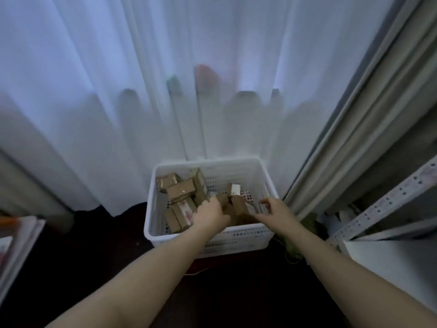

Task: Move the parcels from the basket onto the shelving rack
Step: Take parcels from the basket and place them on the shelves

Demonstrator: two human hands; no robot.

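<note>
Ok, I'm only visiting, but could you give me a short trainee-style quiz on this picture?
1. True or false: the white basket stands on a table.
2. Seen by the person, on which side of the basket is the shelving rack? A left, B right, C behind it.
3. Fill in: the left hand and the right hand both reach among the brown ____.
Key: 1 false, it sits on the dark floor; 2 B; 3 parcels.
</note>
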